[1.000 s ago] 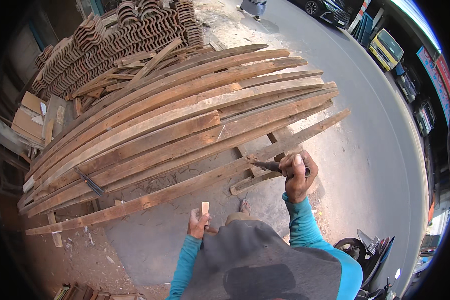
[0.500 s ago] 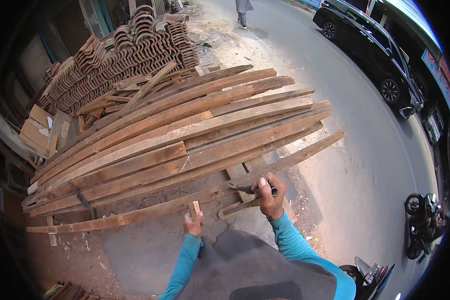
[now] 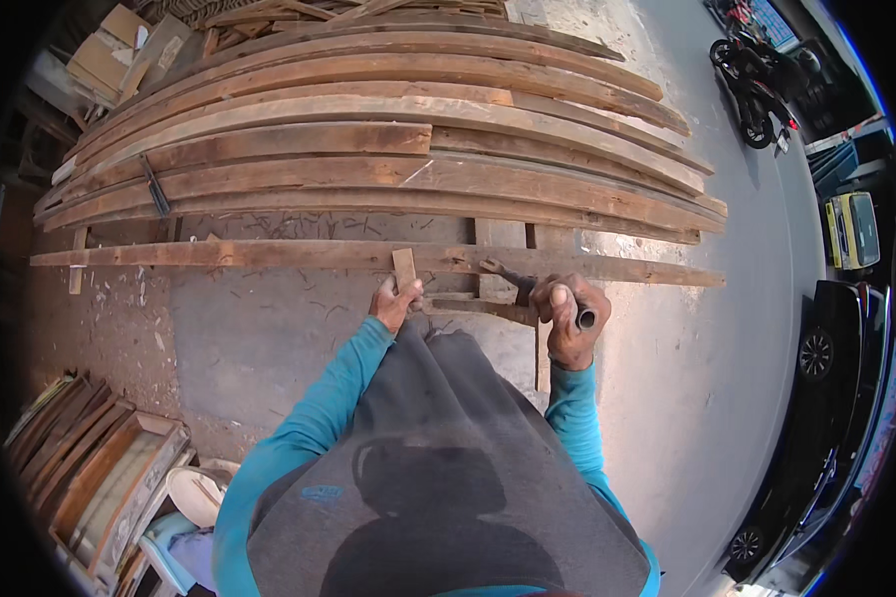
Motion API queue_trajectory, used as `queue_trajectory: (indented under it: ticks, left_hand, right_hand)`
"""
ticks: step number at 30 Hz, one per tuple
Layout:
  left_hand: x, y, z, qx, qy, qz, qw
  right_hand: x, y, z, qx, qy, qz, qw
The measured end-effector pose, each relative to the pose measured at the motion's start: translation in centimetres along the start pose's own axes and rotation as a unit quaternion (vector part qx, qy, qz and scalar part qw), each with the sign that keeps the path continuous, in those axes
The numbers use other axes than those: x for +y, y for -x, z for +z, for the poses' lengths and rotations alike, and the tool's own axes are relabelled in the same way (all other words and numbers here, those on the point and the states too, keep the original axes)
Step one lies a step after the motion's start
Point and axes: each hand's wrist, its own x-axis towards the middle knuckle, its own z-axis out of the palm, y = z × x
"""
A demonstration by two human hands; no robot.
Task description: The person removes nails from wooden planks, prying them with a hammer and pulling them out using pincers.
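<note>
A long wooden beam lies crosswise in front of me, apart from the stacked beams beyond it. My left hand is closed round a small flat wood block, whose upper end overlaps the beam's near edge. My right hand grips a dark metal tool with a hollow tubular handle. Its narrow, claw-like tip is at the beam's near side, right of the block; whether it touches the wood I cannot tell. The palm hides the middle of the tool.
Several long beams lie side by side just beyond. Loose nails are scattered on the grey ground sheet. Wooden frames stand at lower left. On the right runs a road with a black car and motorcycles.
My view has turned, so the beams now run nearly level and the frames at lower left show more. Both hands keep their holds; the tool's tip stays near the beam.
</note>
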Motion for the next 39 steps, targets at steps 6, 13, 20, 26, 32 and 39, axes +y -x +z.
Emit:
queue_trajectory:
  ticks: [6, 13, 20, 26, 32, 39]
  left_hand:
    - [0.5, -0.3, -0.9, 0.005, -0.020, -0.002, 1.000]
    - [-1.1, 0.9, -3.0, 0.016, 0.003, -0.009, 1.000]
    - [-0.8, -0.7, -2.5, 0.001, -0.004, -0.023, 1.000]
    - [-2.8, -0.8, -3.5, 0.000, -0.006, -0.018, 1.000]
    - [-3.3, 1.1, -2.6, 0.052, 0.029, -0.040, 0.997]
    - [-0.2, 0.2, -0.4, 0.024, 0.077, -0.045, 0.996]
  right_hand:
    - [-0.8, -4.9, 3.4, 0.033, 0.070, 0.025, 0.997]
    - [-3.7, -7.6, 10.1, -0.029, 0.058, 0.013, 0.998]
    - [-0.1, -8.7, 12.5, -0.046, 0.117, 0.053, 0.991]
    - [0.4, -8.1, 13.3, -0.039, 0.101, 0.000, 0.994]
    - [2.1, -7.5, 11.9, -0.188, 0.045, -0.021, 0.981]
    - [1.4, -9.5, 9.9, -0.168, -0.029, 0.043, 0.984]
